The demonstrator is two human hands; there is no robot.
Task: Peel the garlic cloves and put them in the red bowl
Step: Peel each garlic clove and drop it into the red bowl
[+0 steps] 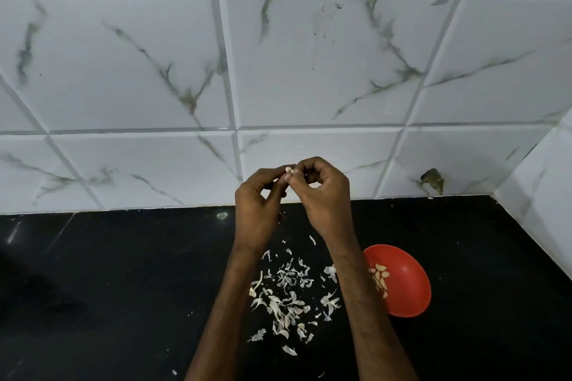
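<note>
Above the counter [123, 272], the left hand [257, 210] and right hand [322, 198] both pinch one clove [289, 170]. Peel gently, then drop it into the bowl [408, 281].

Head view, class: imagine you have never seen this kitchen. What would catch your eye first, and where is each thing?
The left hand and right hand meet mid-frame before the tiled wall, both pinching a small clove. Below them, pale skins lie scattered on the black counter between the forearms. The red bowl stands to the right, partly behind the right forearm, with peeled cloves inside.
</note>
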